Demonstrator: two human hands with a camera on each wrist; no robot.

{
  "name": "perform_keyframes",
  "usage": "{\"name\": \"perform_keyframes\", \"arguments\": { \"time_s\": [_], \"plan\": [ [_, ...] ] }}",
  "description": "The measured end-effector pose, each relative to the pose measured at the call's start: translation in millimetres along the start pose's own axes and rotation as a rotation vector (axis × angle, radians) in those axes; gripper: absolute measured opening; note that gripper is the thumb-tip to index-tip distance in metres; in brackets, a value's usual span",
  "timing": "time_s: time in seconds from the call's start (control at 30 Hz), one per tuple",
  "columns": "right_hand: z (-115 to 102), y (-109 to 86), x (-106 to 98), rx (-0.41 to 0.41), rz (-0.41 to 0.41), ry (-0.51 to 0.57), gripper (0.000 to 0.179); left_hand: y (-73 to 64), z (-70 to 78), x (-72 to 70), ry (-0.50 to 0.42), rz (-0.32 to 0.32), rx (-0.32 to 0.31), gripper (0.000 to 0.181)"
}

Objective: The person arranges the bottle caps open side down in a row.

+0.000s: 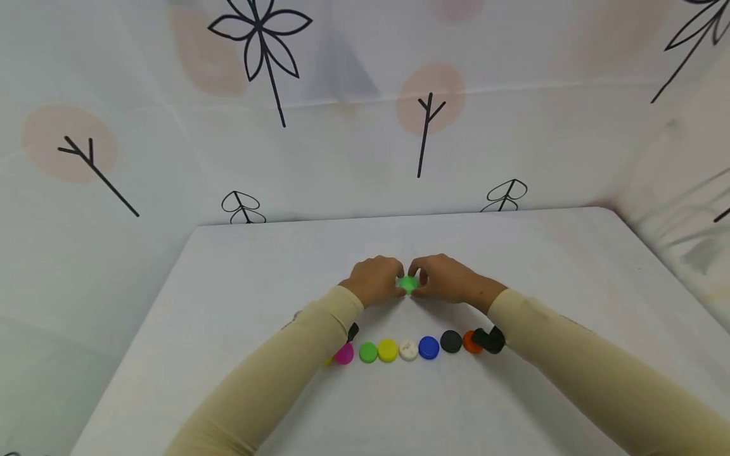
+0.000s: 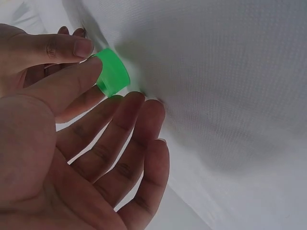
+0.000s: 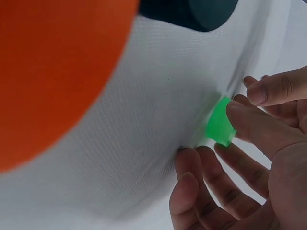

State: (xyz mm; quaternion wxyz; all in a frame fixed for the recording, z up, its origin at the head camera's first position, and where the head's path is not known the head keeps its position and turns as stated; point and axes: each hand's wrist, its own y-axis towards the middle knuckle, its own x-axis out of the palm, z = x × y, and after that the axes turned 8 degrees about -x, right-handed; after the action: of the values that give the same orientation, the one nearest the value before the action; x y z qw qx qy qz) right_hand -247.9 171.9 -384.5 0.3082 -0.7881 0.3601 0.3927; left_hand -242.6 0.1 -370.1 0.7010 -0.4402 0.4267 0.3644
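Observation:
Both hands meet over the white table around a green bottle cap [image 1: 407,284]. My left hand [image 1: 376,280] pinches the cap's left side between thumb and index finger, the other fingers loosely bent. From the opposite side my right hand [image 1: 447,278] pinches it the same way. In the left wrist view the cap [image 2: 113,74] stands at the left thumb's tip, close to the cloth. The right wrist view has the cap [image 3: 221,121] between right thumb and fingers.
Nearer my body lies a row of caps: magenta [image 1: 344,354], green [image 1: 368,352], yellow [image 1: 388,350], white [image 1: 408,350], blue [image 1: 429,347], black [image 1: 451,341] and orange [image 1: 471,342]. My left sleeve hides part of another yellow one. A patterned cloth [image 1: 353,152] hangs behind the table.

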Motion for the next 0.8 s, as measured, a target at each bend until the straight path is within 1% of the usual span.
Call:
{"name": "perform_keyframes", "arguments": {
  "time_s": [0.23,0.33,0.47,0.53,0.63,0.8],
  "plan": [
    [-3.6,0.4,-0.5,-0.009,-0.009,-0.052,0.029,0.3,-0.3,-0.6,-0.023,-0.015,0.013,0.034],
    [-5.1,-2.3,-2.5,-0.025,0.003,-0.082,0.029,-0.4,-1.8,-1.3,-0.048,-0.017,0.028,0.034],
    [-9.3,-8.0,-8.9,-0.051,0.039,-0.081,0.031,-3.3,-6.5,-6.5,-0.106,-0.007,0.064,0.034],
    [-11.4,-10.2,-13.0,-0.060,0.056,-0.063,0.032,-4.9,-9.6,-10.3,-0.152,0.002,0.078,0.032],
    [-13.3,-13.7,-18.6,-0.056,0.075,-0.014,0.034,-6.4,-12.2,-14.5,-0.229,0.000,0.075,0.029],
    [-11.7,-20.3,-22.2,-0.028,0.097,0.128,0.036,-9.3,-10.3,-18.1,-0.370,-0.029,0.047,0.027]
  ]
}}
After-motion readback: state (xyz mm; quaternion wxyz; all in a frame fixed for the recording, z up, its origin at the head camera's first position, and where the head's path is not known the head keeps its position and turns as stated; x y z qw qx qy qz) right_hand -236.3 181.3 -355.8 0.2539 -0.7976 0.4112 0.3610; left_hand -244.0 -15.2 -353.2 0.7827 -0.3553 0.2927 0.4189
